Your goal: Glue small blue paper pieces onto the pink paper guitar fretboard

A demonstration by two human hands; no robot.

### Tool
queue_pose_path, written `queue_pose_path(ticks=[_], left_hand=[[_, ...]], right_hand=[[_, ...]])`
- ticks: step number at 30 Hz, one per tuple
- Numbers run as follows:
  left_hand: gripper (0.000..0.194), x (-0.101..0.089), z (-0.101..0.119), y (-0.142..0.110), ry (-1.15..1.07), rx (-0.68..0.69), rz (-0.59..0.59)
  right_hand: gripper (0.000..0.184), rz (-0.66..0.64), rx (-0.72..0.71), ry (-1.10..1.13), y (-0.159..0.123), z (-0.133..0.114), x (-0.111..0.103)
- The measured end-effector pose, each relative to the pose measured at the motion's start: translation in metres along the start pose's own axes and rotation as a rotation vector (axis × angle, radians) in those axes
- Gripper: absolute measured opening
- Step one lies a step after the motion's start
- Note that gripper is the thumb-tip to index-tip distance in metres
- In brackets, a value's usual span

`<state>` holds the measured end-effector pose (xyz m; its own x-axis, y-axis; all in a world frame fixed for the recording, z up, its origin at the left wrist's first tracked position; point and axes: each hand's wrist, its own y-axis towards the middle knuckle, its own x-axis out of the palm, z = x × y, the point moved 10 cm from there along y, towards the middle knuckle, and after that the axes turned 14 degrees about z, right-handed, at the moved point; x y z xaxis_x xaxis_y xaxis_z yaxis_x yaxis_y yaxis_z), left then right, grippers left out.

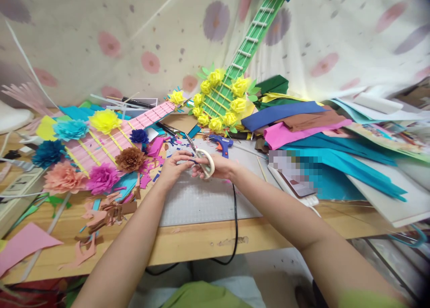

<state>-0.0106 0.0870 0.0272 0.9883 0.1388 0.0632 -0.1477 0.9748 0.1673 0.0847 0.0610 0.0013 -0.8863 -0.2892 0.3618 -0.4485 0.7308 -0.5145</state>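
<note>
My right hand (220,167) grips white-handled scissors (201,158), fingers through the loops and blades pointing up and left. My left hand (174,164) is pinched on a small dark blue paper piece right at the blades; the piece is mostly hidden by my fingers. Both hands hover over a grey cutting mat (201,200) on the wooden table (188,243). Blue and pink paper scraps (157,158) lie around the mat's far left corner.
A pink paper guitar (101,146) with paper flowers lies at left, a green one (235,70) leans at the back. A blue glue gun (222,143) sits behind the hands, its black cord (234,227) crossing the mat. Stacked coloured sheets (319,133) fill the right.
</note>
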Motion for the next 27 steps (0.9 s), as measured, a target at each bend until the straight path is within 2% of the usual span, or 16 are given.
queue_pose_path(ticks=[4, 9, 12, 15, 17, 20, 24, 27], left_hand=[[0.010, -0.003, 0.003, 0.002, 0.024, 0.047, -0.006], [0.007, -0.001, 0.007, 0.002, 0.054, 0.069, -0.051], [0.007, -0.001, 0.008, 0.002, 0.077, 0.075, -0.057], [0.020, -0.002, -0.004, 0.002, 0.010, -0.056, -0.025], [0.030, -0.002, -0.017, -0.001, -0.102, -0.219, 0.024], [0.032, 0.002, -0.033, -0.009, -0.233, -0.409, 0.097], [0.034, 0.012, -0.036, -0.017, -0.293, -0.461, 0.122], [0.035, 0.010, -0.036, -0.019, -0.295, -0.442, 0.189]], right_hand=[[0.006, 0.033, 0.024, 0.080, 0.004, -0.001, 0.001], [0.009, 0.079, 0.086, 0.099, 0.005, 0.004, -0.002], [0.005, 0.114, 0.059, 0.084, 0.006, 0.003, -0.007], [0.014, 0.182, -0.087, 0.028, 0.010, -0.006, -0.015], [0.027, 0.285, -0.251, -0.041, 0.012, -0.018, -0.025], [0.040, 0.420, -0.485, -0.200, 0.011, -0.032, -0.034], [0.036, 0.517, -0.666, -0.421, 0.009, -0.039, -0.036], [0.031, 0.582, -0.699, -0.491, 0.008, -0.039, -0.038]])
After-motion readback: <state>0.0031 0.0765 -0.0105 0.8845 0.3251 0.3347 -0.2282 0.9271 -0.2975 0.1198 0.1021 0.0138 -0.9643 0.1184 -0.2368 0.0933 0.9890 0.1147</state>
